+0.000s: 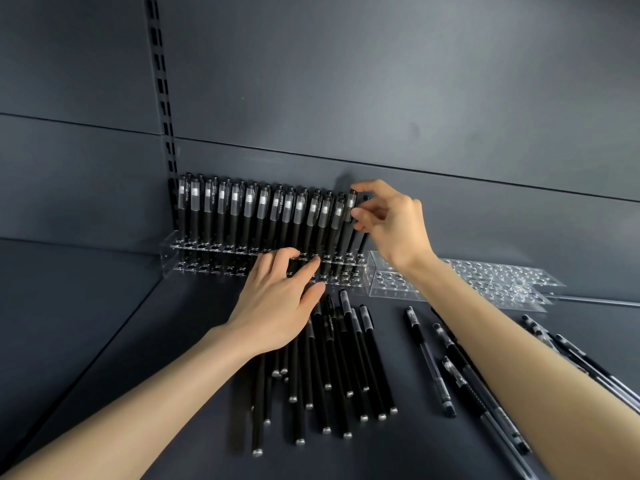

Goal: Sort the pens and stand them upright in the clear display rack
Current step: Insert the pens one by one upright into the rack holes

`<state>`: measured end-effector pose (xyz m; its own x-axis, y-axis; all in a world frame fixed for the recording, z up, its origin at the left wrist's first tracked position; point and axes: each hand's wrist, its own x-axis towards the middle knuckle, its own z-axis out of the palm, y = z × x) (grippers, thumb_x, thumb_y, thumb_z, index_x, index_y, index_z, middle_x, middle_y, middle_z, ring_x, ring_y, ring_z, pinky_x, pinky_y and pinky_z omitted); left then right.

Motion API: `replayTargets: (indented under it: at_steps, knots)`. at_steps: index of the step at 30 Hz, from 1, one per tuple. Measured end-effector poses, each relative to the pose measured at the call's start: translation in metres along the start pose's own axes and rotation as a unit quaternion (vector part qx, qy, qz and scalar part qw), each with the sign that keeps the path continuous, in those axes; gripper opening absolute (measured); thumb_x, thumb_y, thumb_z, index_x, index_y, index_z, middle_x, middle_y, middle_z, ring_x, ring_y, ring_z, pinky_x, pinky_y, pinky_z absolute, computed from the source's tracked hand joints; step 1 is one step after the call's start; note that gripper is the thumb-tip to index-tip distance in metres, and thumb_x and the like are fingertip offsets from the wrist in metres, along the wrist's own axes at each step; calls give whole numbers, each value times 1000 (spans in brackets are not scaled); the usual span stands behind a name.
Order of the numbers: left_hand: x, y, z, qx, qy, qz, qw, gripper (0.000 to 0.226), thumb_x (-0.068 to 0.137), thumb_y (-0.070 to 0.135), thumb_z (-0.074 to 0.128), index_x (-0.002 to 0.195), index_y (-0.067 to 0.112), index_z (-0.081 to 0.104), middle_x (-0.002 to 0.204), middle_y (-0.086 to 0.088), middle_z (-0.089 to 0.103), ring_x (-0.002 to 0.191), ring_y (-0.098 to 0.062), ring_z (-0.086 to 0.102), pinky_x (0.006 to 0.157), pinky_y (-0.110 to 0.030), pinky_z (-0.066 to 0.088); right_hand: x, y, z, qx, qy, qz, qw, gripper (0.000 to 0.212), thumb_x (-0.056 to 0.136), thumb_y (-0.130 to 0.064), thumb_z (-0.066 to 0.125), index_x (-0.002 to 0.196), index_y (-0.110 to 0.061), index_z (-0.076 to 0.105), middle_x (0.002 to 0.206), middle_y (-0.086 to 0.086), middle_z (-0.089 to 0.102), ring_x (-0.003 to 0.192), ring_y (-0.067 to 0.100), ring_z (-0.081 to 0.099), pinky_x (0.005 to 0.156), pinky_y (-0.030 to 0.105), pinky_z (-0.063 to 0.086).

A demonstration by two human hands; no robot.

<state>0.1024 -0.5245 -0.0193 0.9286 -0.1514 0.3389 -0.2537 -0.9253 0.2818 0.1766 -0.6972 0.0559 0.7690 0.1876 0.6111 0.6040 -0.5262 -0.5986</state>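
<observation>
Right hand (388, 220) pinches the top of a black pen (362, 240) w/ thumb & fingers, at the right end of the clear display rack (207, 261). That pen's tip is down by a hole, but it leans a bit. I think it's just going in & not let go yet. Left hand (277, 303) holds nothing. Its fingers are loose & the tips touch the front of the rack, prob. to keep it from sliding.

Done so far: a long row of black pens (263, 216) w/ see-through caps stands up along the back of the rack, from its left end to its right end. It looks more than one row deep, but I can't count them.

Left to do: lots. The front holes (194, 269) of the rack, esp. near its left end, have no pens. A pile of black pens (332, 358) of the same kind lies flat just in front of the rack, partly under the left wrist. Some clear-bodied pens (429, 358) lie flat in front & to the right of the rack, a few hidden by the right arm. They look like a diff. kind, so I guess they go apart from the black ones. A second clear rack (485, 278) lies just right of the first & has no pens in it. Maybe it's for them.

I'd say approx. half done, maybe less.
</observation>
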Motion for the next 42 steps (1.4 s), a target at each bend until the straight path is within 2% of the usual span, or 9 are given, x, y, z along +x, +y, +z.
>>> replayTargets:
  at_steps: [12,17,22,25,30,34,38,40,42]
  knots:
    - [0,2,2,5,11,-3,1000,55,98,49,25,149,27,23,147,1,19,136,-19,13,113,-36,15,-10,5,5,-5,5,5,1000,26,92,-5,59,114,-18,62,75,-5,70,68,6,67,78,32,56]
    - [-1,4,3,0,18,-3,1000,55,98,48,25,149,27,23,147,1,20,136,-19,14,113,-36,16,-10,6,6,-3,19,15,1000,28,91,-5,60,115,-20,63,79,-2,71,73,14,69,81,38,56]
    - [-1,5,2,-30,24,-8,999,54,98,47,27,147,25,28,150,1,21,140,-18,11,115,-38,11,-12,3,5,-47,34,-10,998,30,89,-9,63,116,-22,65,78,-10,65,64,8,58,75,36,53]
    - [-5,7,-2,-41,30,-5,999,52,98,45,28,145,23,32,153,1,21,144,-16,6,115,-36,8,-17,1,1,-57,45,-10,997,29,89,-12,65,116,-21,65,84,-6,67,65,11,55,75,38,53]
    - [-19,11,-16,-38,53,-6,998,45,97,45,33,133,22,46,134,8,40,125,-14,33,101,-30,31,-37,-10,0,-38,39,17,998,19,90,-16,63,108,-18,66,77,-8,65,69,15,61,74,36,53]
    - [-39,8,-26,2,14,-41,999,52,92,58,35,132,25,40,127,8,39,118,-15,39,88,-28,39,-61,-22,4,-58,-30,33,997,13,91,-18,61,101,-18,68,83,-6,67,74,9,61,75,31,53]
    - [-61,2,-32,21,-33,-117,992,73,77,77,34,125,22,39,122,6,41,114,-16,42,76,-27,36,-80,-28,13,-127,-179,45,975,27,93,-34,57,114,-19,63,112,1,64,101,17,59,88,31,48]
    - [-67,2,-31,17,-43,-135,990,77,75,78,36,126,21,38,123,5,41,116,-15,41,77,-26,36,-87,-29,20,-158,-254,67,952,42,94,-43,50,130,-22,52,133,2,53,121,23,48,102,37,39]
    - [-68,2,-28,-9,-39,-144,989,75,77,74,43,129,20,37,126,5,41,119,-15,41,82,-25,37,-93,-28,28,-193,-313,86,926,52,96,-50,41,143,-28,36,152,-1,32,141,28,23,114,44,20]
